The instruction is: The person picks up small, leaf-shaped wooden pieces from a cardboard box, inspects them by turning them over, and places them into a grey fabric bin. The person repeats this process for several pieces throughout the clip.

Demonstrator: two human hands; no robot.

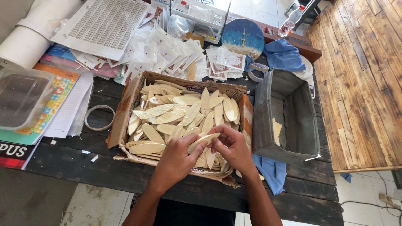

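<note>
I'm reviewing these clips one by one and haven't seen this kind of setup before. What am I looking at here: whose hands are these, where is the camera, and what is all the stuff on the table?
There is no machine here: a person wears one camera on the head, which looks down at their own two bare hands. The left hand and right hand together hold one pale leaf-shaped wooden piece over a torn cardboard box full of similar pieces. The box sits on a dark plank table. To its right stands a grey fabric bin, with blue cloth under it. Behind the box lie many small clear packets, printed sheets and a round blue painted disc. At the left are a clear plastic container, books and a tape ring.
</note>
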